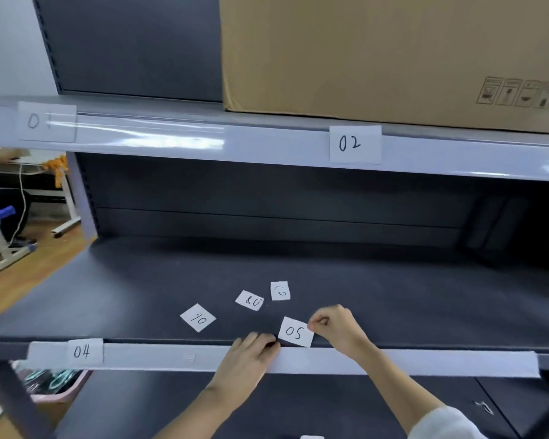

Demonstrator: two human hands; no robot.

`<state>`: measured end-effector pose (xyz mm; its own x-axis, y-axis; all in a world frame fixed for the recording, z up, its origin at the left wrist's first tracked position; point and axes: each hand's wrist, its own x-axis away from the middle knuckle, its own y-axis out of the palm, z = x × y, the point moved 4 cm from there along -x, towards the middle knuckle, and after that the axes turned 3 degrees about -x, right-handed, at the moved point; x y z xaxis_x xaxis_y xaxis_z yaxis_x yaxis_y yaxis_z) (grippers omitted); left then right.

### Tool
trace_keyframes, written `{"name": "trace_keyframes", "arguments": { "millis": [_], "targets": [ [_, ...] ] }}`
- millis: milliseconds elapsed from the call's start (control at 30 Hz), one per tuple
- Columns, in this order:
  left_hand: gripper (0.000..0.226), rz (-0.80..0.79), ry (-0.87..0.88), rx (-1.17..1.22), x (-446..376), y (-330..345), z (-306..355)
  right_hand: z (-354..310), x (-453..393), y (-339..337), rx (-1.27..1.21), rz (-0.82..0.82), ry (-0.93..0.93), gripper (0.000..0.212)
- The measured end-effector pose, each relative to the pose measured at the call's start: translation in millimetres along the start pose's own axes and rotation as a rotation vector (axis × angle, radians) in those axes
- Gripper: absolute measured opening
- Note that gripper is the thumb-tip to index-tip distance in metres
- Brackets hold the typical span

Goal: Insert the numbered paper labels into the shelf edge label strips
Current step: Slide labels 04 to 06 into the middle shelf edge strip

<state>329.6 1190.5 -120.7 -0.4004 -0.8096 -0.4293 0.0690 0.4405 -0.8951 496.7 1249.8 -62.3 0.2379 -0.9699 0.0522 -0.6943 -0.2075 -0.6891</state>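
Observation:
A white paper label marked 05 (295, 332) stands at the top edge of the lower shelf's label strip (425, 362). My right hand (338, 327) pinches its upper right corner. My left hand (251, 353) rests on the strip with its fingertips at the label's lower left corner. Label 04 (83, 351) sits in the same strip at the left. Three loose labels lie on the lower shelf: 06 (198, 317), 08 (250, 300) and one more (280, 291). Labels 01 (46, 122) and 02 (355, 144) sit in the upper strip (187, 137).
A large cardboard box (377, 55) stands on the upper shelf at the right. A pink basket (57, 384) sits below the lower shelf at the left. Beyond the shelf's left upright are a wooden floor, a stool (0, 236) and a table.

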Motion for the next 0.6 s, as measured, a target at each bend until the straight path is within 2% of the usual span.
{"name": "trace_keyframes", "arguments": {
  "millis": [67, 167, 267, 367, 433, 500, 600],
  "targets": [
    [0.058, 0.001, -0.012, 0.016, 1, -1, 0, 0, 0, 1, 0.008, -0.007, -0.018, 0.025],
    [0.041, 0.007, -0.035, 0.049, 0, -7, 3, -1, 0, 1, 0.017, -0.024, -0.027, 0.028],
    [0.030, -0.068, -0.065, 0.072, -2, -11, 4, -2, -3, 2, 0.034, -0.041, -0.036, 0.031],
    [0.024, -0.061, -0.171, 0.174, -4, -16, 2, -4, -5, 6, 0.037, -0.061, -0.043, 0.029],
    [0.007, -0.073, -0.298, 0.295, -4, -15, -3, -4, -6, 8, 0.039, -0.063, -0.049, 0.032],
    [0.018, -0.097, -0.348, 0.342, -5, -13, -6, -4, -6, 9, 0.041, -0.072, -0.055, 0.034],
    [0.019, -0.100, -0.359, 0.382, -6, -14, -12, -4, -4, 13, 0.068, -0.125, -0.069, 0.035]
  ]
}}
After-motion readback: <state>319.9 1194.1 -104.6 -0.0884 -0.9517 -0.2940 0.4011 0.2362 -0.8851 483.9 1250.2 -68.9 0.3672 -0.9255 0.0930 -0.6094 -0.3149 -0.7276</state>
